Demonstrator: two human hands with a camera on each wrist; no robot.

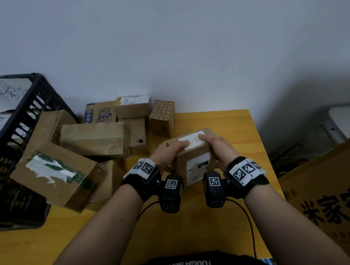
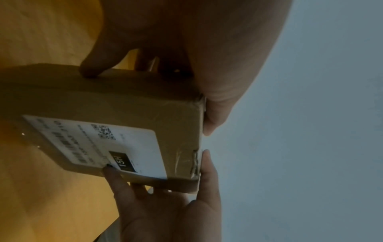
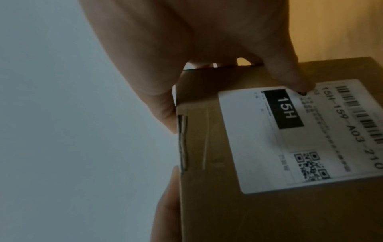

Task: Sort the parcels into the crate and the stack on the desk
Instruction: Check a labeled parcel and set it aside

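Note:
A small brown cardboard parcel (image 1: 193,156) with a white "15H" shipping label (image 3: 290,139) is held upright above the yellow desk (image 1: 233,126), between both hands. My left hand (image 1: 167,152) grips its left side, fingers curled over the top edge onto a white sticker. My right hand (image 1: 218,147) grips the right side the same way, thumb on the label face. In the left wrist view the parcel (image 2: 124,114) fills the middle. The black slatted crate (image 1: 20,130) stands at the far left with a labelled parcel inside.
A heap of brown parcels (image 1: 93,138) lies on the desk between the crate and the wall; the nearest one (image 1: 54,174) carries torn white and green tape. A large printed carton (image 1: 337,202) stands off the desk's right edge. Cables trail from the wrist cameras.

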